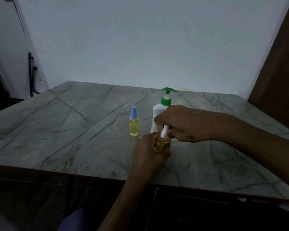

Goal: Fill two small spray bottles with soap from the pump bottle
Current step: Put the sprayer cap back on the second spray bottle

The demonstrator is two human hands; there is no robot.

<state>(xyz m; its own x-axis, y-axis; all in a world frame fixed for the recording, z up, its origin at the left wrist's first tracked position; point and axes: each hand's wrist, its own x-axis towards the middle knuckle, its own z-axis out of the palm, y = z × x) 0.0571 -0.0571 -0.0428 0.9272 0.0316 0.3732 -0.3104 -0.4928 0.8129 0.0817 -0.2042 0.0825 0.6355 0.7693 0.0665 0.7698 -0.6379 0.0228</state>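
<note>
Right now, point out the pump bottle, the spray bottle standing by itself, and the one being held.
pump bottle [158, 112]: head view, white shoulder.
blue-capped spray bottle [134, 126]: head view, yellow-filled body.
held spray bottle [163, 145]: head view, yellow body between fingers.

Two bare forearms, with no sleeves, watch or rings visible, end in the left hand [148, 151] and right hand [182, 124]. Near the lower edge, a knee in dark blue cloth [73, 220] shows dimly.
</note>
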